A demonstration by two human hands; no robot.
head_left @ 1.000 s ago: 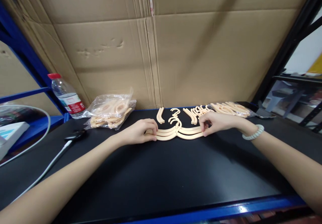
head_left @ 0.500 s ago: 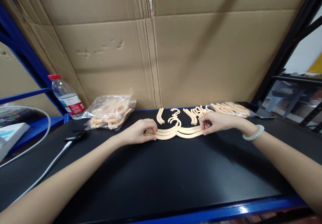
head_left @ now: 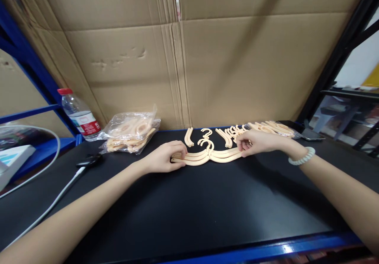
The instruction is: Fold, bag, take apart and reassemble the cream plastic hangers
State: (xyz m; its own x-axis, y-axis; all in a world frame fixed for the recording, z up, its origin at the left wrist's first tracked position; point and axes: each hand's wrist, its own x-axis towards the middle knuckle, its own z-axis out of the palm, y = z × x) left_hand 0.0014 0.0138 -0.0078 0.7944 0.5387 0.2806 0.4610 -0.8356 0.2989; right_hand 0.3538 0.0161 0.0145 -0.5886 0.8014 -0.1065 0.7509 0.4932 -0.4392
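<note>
Cream-coloured clothes hangers (head_left: 197,160) lie stacked on the black table, arms spread left and right, with hooks (head_left: 206,142) at the middle pointing away from me. My left hand (head_left: 166,156) is closed around the ends of their left arms, thumb below and fingers above. At the opposite ends, my right hand (head_left: 251,142) pinches the right arms between thumb and fingertips. Just beyond lie loose curved hanger arms (head_left: 188,137) on the left, another bundle of arms (head_left: 224,137) on the right, and a loose hook (head_left: 206,132) between them.
Plastic bags of cream hanger parts (head_left: 130,131) sit at the back left, beside a red-capped bottle (head_left: 81,115). More bagged parts (head_left: 274,128) and a phone (head_left: 312,134) lie back right. A white cable (head_left: 60,193) with a black plug crosses the left side. Cardboard (head_left: 251,70) stands behind.
The hangers and my right hand have shifted very slightly to the right. Both hands keep hold of the arm ends.
</note>
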